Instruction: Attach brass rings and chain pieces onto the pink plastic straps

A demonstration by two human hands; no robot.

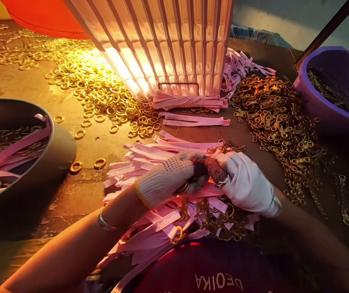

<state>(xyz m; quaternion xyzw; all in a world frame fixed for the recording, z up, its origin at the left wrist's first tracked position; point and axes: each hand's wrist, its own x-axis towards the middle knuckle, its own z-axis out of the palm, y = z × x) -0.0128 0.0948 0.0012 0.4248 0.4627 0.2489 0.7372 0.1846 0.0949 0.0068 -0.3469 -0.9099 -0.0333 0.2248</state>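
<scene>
Left hand: the dotted glove [170,177] is curled inward over the pink straps [143,158]; a brass ring [183,188] shows under its fingers, though I can't tell if it's gripped.
Right hand: the white glove [244,183] bends in to meet the left, its dark-wrapped fingers [216,170] folded; their exact opening and hold, I can't tell.
Straps: heaped beneath both hands, reaching the dark red cloth [211,268] at the bottom edge.
Open room: bare tabletop [97,191] between the grey basin [64,142] and the heap; a narrower strip before the clasp pile [278,122].
Far side: a tied bundle [189,101] lies against the ribbed rack [174,49], loose rings [113,97] spreading left; a purple tub [314,85] stands right.
Writing: pale inverted capitals on the cloth, perhaps "DEOIKA".
Hard to see: basin and tub run out of view; glare washes out some rings.
</scene>
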